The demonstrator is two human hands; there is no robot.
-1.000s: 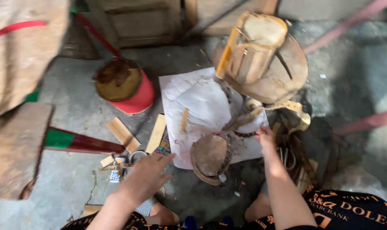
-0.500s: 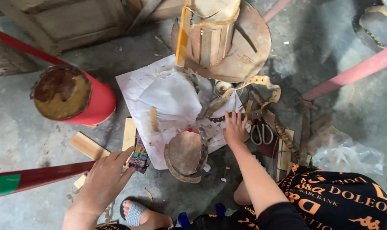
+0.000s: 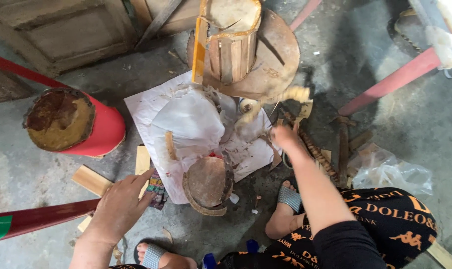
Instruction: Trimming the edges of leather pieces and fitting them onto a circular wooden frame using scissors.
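Right hand [image 3: 284, 135]: closed on the tail of a pale twisted rope [image 3: 285, 95], arm stretched toward 12 o'clock. Rope blurred; runs from the grip up toward 12 o'clock, to the edge of the round rusty disc [image 3: 280, 55]. Far end not clear. Judged soft, light and limp, fibrous and unlikely to slip; best held close to the end, as now, with a full closed grip rather than fingertips.

Left hand [image 3: 120, 205]: open, palm down, fingers spread, resting on the concrete floor [image 3: 26, 169]. Fingertips just beside a small multicoloured object [image 3: 157, 189] at its 2 o'clock and a pale wooden strip [image 3: 142, 160] at 1 o'clock. Not closed on anything.

Outward from the right hand: at 9 o'clock, a crumpled white sheet [image 3: 191, 119] laid on the floor; on its near edge, at 7 o'clock, a brown bowl-shaped shell [image 3: 206, 183], rim ragged, judged stiff but brittle. At 11 o'clock, a small wooden-slat barrel [image 3: 232, 45] standing on the disc, a yellow strip [image 3: 199, 52] against its side; judged rigid and moderately heavy. At 4 o'clock, a clear plastic bag [image 3: 390, 172] and loose wood scraps [image 3: 343, 147].

Outward from the left hand: red cylinder [image 3: 74, 122] with rusty end at 11 o'clock, well apart; red pole [image 3: 41, 219] at 9 o'clock, close by. Sandalled feet [image 3: 285, 204] between the two arms.
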